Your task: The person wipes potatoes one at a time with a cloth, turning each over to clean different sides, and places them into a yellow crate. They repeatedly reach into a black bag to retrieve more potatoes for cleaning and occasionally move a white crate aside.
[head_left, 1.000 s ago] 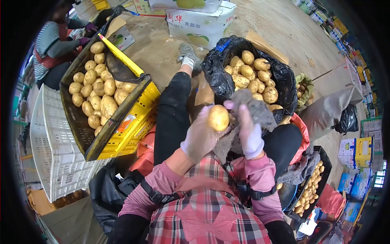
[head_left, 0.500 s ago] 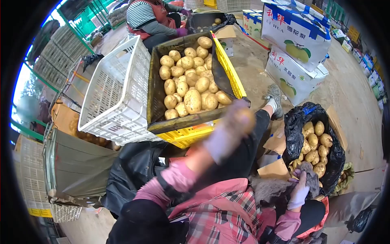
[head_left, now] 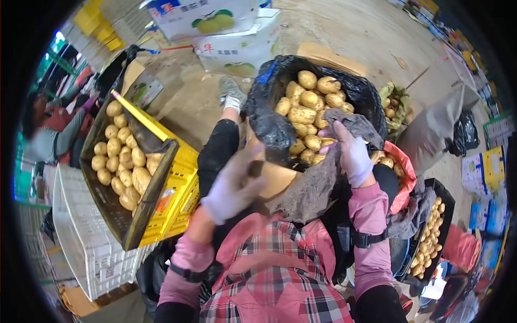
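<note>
My left hand (head_left: 234,188), in a pale glove, is raised over my lap between the yellow crate and the potato bag. Its fingers are apart and nothing is in them. My right hand (head_left: 351,156) is closed on a grey rag (head_left: 315,188), which hangs down toward my lap and also sticks out above the fingers. That hand is over the near side of a box lined with a black plastic bag (head_left: 264,116), full of potatoes (head_left: 302,114). To the left, more potatoes (head_left: 141,179) fill a dark-lined yellow crate (head_left: 180,188).
A white plastic crate (head_left: 89,237) stands beside the yellow one. Printed pear cartons (head_left: 237,48) are stacked ahead. At right are a red bag (head_left: 405,185) and a dark tray of small potatoes (head_left: 429,237). Another person (head_left: 64,126) sits at far left.
My view has swung right, toward the black bag. My left hand has come back from the yellow crate and no longer holds the potato. The rag is still in my right hand.
</note>
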A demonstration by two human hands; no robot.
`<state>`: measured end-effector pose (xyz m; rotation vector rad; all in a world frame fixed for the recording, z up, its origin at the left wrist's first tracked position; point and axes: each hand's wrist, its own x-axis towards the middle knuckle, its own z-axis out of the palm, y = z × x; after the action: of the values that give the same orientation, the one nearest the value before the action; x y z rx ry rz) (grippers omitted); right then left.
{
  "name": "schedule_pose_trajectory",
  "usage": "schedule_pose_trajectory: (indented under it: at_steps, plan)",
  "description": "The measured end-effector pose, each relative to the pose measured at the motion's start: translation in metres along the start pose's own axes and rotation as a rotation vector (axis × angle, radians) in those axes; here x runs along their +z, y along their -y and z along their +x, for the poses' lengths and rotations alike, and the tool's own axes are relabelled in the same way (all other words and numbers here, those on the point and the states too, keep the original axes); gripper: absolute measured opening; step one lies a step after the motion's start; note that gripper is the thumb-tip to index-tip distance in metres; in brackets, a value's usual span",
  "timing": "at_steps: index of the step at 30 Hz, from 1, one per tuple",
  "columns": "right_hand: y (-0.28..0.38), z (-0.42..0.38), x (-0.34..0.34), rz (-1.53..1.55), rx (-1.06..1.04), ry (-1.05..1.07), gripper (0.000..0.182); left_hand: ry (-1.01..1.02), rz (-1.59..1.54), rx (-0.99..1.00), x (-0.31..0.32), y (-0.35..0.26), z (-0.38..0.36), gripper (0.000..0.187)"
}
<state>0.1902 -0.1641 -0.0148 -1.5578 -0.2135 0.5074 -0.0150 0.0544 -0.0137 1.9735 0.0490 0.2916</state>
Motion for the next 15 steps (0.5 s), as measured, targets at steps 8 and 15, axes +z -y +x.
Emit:
schedule_pose_trajectory:
  at_steps: [8, 15]
  plan:
    - [0.012, 0.009, -0.046, 0.108, -0.140, -0.310, 0.052, 0.171, 0.633, 0.051, 0.070, 0.028, 0.153, 0.052]
    - [0.014, 0.007, -0.046, 0.189, -0.202, -0.339, 0.041, 0.412, 0.898, -0.212, 0.144, 0.070, 0.299, 0.053]
